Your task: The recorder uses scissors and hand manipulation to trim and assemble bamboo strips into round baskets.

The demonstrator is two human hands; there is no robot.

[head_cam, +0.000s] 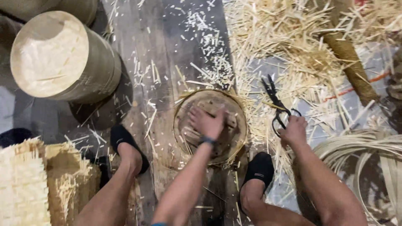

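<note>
At the far left lies a stack of pale woven bamboo mats (23, 184), frayed at the edges, and above it a finished round basket of thin pale bamboo (58, 54) tipped on its side. Both rest on a dark plank floor (163, 50) strewn with pale splinters. The person's two feet, in black low socks, sit on either side of the work.

In the middle, between the feet, sits a shallow round woven bamboo basket base (211, 125), brownish inside with a pale rim. The left hand (206, 122) presses down flat on its inside, fingers spread and not closed around anything. It looks light and springy: thin strips that would flex and could splinter, so the firmer rim seems the best place to take hold, with care for sharp cut ends.

To the right, the right hand (294, 130) grips black iron scissors (276, 104) by their loop handles, blades pointing away, over a heap of pale bamboo offcuts (293, 46). Farthest right lies a coil of long flat bamboo strips (364, 150).
</note>
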